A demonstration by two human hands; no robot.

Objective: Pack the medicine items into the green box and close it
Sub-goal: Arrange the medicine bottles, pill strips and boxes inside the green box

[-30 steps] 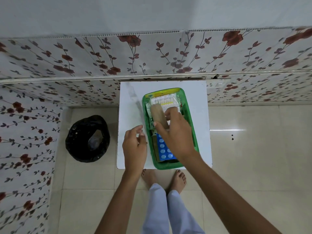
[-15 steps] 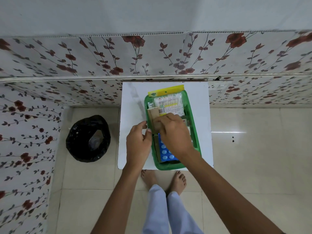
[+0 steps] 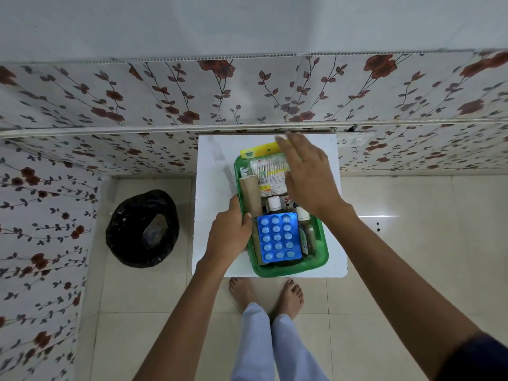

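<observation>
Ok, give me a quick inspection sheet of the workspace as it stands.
Surface: small white table, against the floral wall.
Job's things: green box open, no lid seen; blue blister pack, brown roll, cotton swab packet, small bottles and yellow-topped packet inside.
Clutter: nothing seen on the table.
Grippers: left hand grips the box's left rim; right hand open above the box, holding nothing.
Cables: nothing seen.
Surroundings: black-lined bin on tiled floor, left of the table.
</observation>
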